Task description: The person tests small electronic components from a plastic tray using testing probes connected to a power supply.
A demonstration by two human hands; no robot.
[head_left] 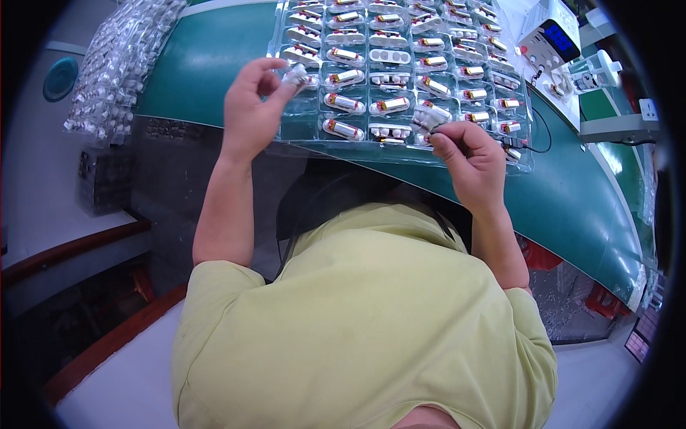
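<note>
Clear plastic tray (293,129) lay before you, moulded into rows of compartments. Most pockets you could see held an oval white housing (389,56); many carried a silver cell (343,129) with red and yellow at the end, while some sat on their sides or showed round recesses.

Your left hand (254,107) was over the tray's left edge, its grip narrow, thumb and fingers pinching a small white piece (294,75). Your right hand (471,161) was above the near right part of the tray, thumb and forefinger closed on a pale piece (429,116) with dark, thin ends toward your fingers.

The pale piece reached away from your fingertips, up and left. Blur hid the long axis of the small white piece; you could not tell which way it faced. In the tray, most housings lay with long axes roughly left to right, many slanted.

Table (214,64): green, smooth, curved by the lens. A stack of clear trays (118,64) stood at far left. To the right: a white instrument (547,46) with a lit blue display, a clear container (597,79), a black cable (549,139) looping beside the tray. Something red (539,256) showed below the table.
</note>
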